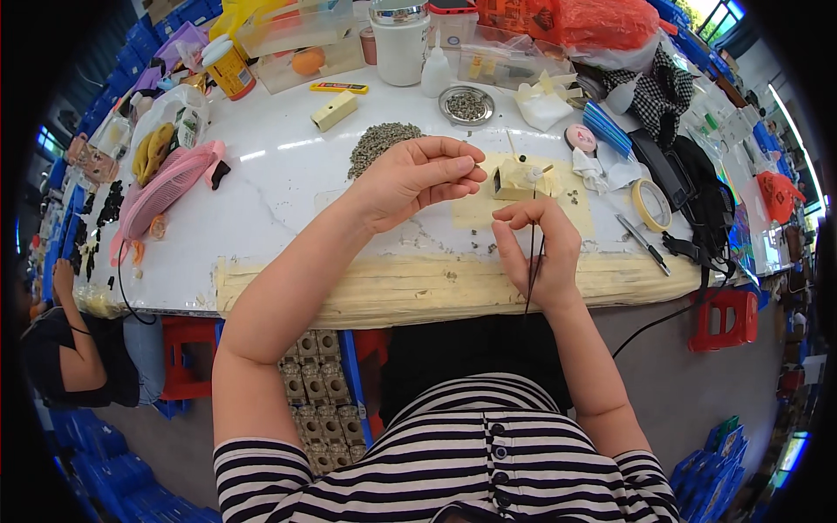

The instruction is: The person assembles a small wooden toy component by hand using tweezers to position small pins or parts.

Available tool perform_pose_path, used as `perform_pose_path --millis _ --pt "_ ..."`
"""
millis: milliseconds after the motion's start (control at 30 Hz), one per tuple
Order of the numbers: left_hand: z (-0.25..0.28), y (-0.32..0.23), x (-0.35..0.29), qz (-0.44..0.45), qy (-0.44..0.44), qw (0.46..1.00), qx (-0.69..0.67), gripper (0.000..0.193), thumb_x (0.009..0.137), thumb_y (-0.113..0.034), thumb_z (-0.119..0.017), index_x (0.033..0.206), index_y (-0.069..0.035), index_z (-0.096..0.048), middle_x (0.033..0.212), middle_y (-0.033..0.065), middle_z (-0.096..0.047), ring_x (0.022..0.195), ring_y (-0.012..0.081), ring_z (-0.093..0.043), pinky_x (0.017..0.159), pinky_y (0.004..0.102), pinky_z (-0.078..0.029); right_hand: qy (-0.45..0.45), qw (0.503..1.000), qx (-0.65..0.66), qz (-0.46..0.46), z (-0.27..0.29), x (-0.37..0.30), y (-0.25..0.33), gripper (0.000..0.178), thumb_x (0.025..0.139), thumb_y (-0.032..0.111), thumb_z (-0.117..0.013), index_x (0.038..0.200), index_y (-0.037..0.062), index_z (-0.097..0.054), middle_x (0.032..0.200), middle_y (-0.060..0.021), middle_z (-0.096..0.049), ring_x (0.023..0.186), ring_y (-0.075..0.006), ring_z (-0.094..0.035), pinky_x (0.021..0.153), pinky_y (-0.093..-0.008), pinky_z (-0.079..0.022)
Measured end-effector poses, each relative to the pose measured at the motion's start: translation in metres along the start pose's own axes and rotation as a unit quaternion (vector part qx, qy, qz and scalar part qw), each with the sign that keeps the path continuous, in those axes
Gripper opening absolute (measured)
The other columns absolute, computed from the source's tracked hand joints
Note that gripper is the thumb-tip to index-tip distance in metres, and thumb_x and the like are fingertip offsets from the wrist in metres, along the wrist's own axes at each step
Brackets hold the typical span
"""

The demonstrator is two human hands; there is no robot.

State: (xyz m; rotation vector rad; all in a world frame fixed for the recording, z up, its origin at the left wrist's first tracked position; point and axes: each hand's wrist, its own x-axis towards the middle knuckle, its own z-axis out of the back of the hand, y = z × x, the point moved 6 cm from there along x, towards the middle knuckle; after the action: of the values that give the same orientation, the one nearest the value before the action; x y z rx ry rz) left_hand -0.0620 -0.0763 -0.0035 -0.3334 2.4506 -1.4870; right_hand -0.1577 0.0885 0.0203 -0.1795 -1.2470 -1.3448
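Note:
Above the middle of the white table, my left hand (pixel 417 181) is closed, thumb pressed to the fingertips. Whatever sits in that pinch is too small to make out. To its right, my right hand (pixel 551 247) curls around thin dark tweezers (pixel 531 279), whose two legs hang toward the table's front edge. Just beyond the right hand, a small cream block (pixel 514 183) stands on a taped patch (pixel 571 209), with a whitish lump and a thin stick on its top. Small metal parts lie scattered around it. A heap of small grey metal parts (pixel 382 144) lies beyond my left wrist.
A round metal dish (pixel 466 106) of small parts stands farther back, near a white squeeze bottle (pixel 435 71). At right lie a tape roll (pixel 650 205) and a pen-like knife (pixel 643 244). A pink fan (pixel 170 192) rests at left. Another person (pixel 83 349) sits far left.

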Motion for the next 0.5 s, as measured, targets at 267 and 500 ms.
perform_pose_path --millis 267,500 --pt "-0.007 0.003 -0.002 -0.027 0.005 0.999 0.026 0.025 0.099 -0.014 -0.068 0.120 -0.001 -0.066 0.103 0.0060 -0.072 0.091 0.0107 -0.068 0.085 0.0244 -0.056 -0.011 1.000 -0.001 0.013 0.002 0.001 0.001 0.022 0.078 0.000 -0.079 0.086 0.0049 -0.059 0.083 -0.0077 -0.071 0.069 -0.0232 -0.063 0.062 -0.0317 -0.050" --pt "-0.031 0.002 -0.027 -0.070 -0.026 0.995 0.066 0.044 0.097 -0.009 -0.069 0.138 0.000 -0.055 0.099 0.0084 -0.074 0.089 0.0121 -0.068 0.082 0.0276 -0.055 -0.011 1.000 0.023 0.015 -0.002 0.013 0.012 0.029 0.075 -0.009 -0.078 0.086 0.0058 -0.055 0.093 -0.0127 -0.073 0.072 -0.0258 -0.065 0.064 -0.0322 -0.050"
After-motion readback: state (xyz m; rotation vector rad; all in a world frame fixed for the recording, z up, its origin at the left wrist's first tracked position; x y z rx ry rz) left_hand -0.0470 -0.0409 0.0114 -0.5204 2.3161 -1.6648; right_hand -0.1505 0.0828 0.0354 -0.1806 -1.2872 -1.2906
